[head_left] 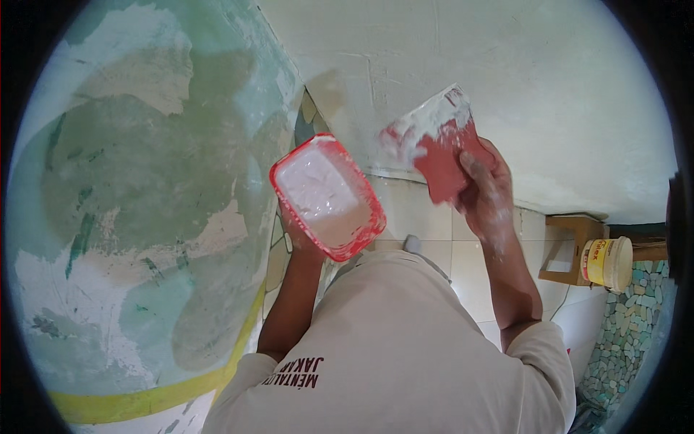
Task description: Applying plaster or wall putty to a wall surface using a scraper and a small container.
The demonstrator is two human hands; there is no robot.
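Pinched firmly between thumb and fingers, the red spreader (442, 170) sits in our right hand (490, 192), thumb flat on its near face; we judge this hold keeps the paste-coated far edge clear of our skin. Our left hand (295, 230) bears the red tray (377, 211) from beneath and its left side, but its fingers are hidden, so we cannot tell how far they close. We have the tray's mouth facing up, presumably so the white paste (318, 184) stays in and within reach. Tray and spreader hang apart, with a gap between them that leaves room to move. Left of the tray, the patchy green wall (144, 195) limits us; beyond the spreader lies the pale wall (571, 94), contact unclear through the blur. Well off to our right are the brown stool (576, 235) and yellow-labelled bucket (609, 263).
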